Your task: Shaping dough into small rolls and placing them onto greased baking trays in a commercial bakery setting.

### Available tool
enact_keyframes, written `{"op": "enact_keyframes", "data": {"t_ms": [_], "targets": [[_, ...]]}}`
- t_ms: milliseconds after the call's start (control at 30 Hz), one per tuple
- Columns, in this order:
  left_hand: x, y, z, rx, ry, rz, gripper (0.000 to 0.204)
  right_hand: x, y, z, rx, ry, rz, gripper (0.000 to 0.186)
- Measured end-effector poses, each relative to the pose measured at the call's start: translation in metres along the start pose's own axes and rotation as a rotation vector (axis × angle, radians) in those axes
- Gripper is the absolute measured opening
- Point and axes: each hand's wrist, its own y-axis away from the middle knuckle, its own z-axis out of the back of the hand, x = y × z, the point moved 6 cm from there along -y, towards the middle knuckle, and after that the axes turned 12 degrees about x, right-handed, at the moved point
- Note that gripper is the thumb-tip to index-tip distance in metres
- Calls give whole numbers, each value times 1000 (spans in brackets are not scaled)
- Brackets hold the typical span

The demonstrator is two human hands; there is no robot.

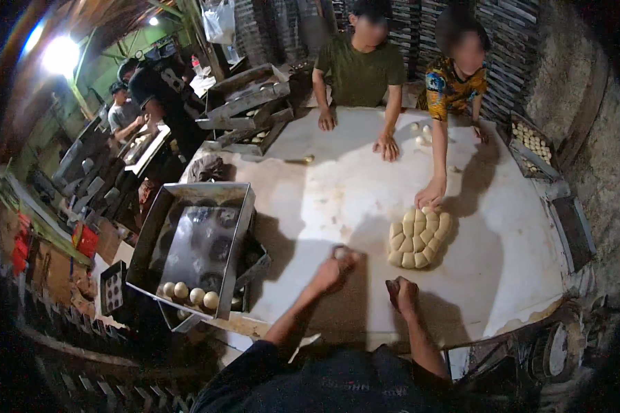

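Note:
My left hand (331,274) is closed around a small pale dough ball (344,255) against the floury white tabletop (331,186). Fingers curled, my right hand (404,297) hovers or rests close to the table's near side; whatever it may hold is hidden. Just beyond it lies a slab of dough (419,239) scored into several pieces. A co-worker's hand (431,193) touches the slab's far edge. To my left, a deep metal tray (244,213) stands on other trays, with several round dough balls (197,296) along its near side.
Two people stand across the table, one leaning a hand (386,146) on it. A few dough pieces (420,129) lie near them. Metal trays (248,103) are stacked at the far left; a filled tray (532,144) sits at the right edge. More people work in the left background.

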Motion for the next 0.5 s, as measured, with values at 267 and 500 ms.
{"op": "enact_keyframes", "data": {"t_ms": [267, 500], "targets": [[11, 110, -24, 282, -118, 216, 55, 160, 17, -51, 513, 4, 149, 11], [-2, 217, 37, -113, 385, 332, 29, 250, 45, -75, 533, -333, 292, 29]]}}
